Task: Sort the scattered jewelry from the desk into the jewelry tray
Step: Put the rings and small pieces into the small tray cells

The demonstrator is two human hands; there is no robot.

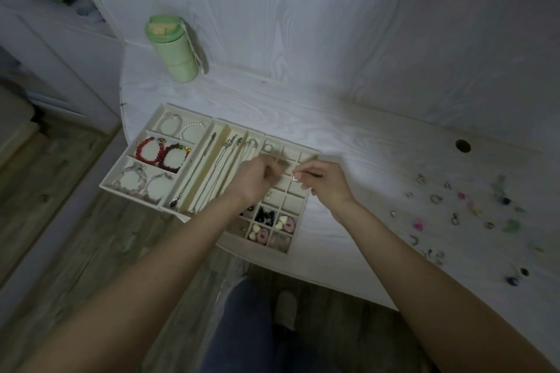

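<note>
Hands meet over the small square compartments at the right end of the jewelry tray (133, 188): the left hand (254, 179) has its fingers curled in, though whether they grip anything cannot be told through the blur, and the right hand (325, 180) pinches a tiny silvery piece (294, 179) at its fingertips, just above the grid. Bracelets (163, 154) fill the tray's left compartments and chains (218, 166) lie in the long middle ones. Scattered jewelry (460, 215) lies on the white desk (348, 130), well apart to the right of both hands, and a green bottle (174, 48) stands behind the tray.
</note>
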